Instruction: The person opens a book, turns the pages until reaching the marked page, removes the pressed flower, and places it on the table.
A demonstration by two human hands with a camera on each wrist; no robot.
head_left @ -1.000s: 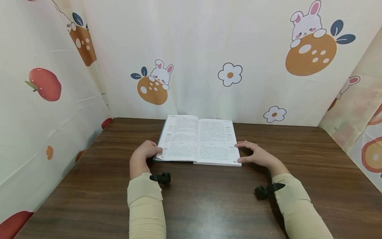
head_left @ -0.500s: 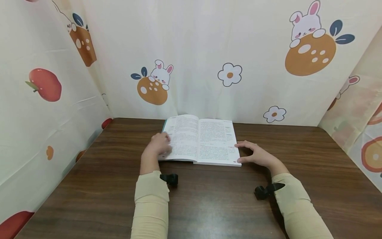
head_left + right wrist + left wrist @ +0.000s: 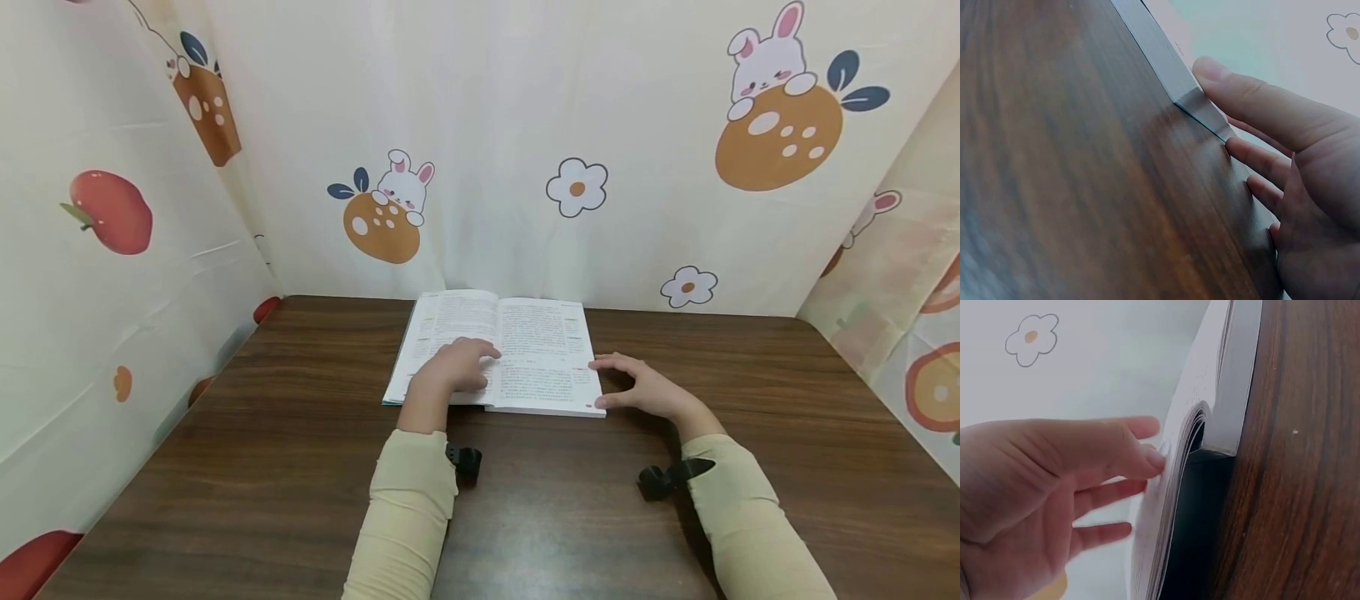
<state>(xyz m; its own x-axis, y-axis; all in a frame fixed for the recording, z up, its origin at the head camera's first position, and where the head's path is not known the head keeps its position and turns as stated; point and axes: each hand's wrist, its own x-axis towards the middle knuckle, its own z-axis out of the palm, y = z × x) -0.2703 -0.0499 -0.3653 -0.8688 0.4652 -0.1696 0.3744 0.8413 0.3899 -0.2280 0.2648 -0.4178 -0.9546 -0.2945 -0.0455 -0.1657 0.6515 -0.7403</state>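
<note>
An open book (image 3: 540, 354) with printed pages lies on the table near its back edge. Over the left page (image 3: 431, 329), close to the spine, my left hand (image 3: 450, 367) extends its fingers loosely. In the left wrist view its thumb (image 3: 1150, 459) touches the curved left pages, the other fingers spread behind. At the book's right edge is my right hand (image 3: 648, 392), thumb and index finger spread apart. The right wrist view shows its thumb (image 3: 1213, 72) resting at the page corner and straight fingers beside the cover's edge, low by the tabletop.
The dark wood table (image 3: 547, 508) extends in front of the book and to both sides. A patterned curtain (image 3: 495, 150) with rabbits, fruit and flowers hangs directly behind it and at the sides. Each forearm wears a black wrist device (image 3: 467, 462).
My left hand has left the book's lower left edge and swept right across the left page to near the spine. The left pages lifted slightly, then settled. My right hand has stayed put.
</note>
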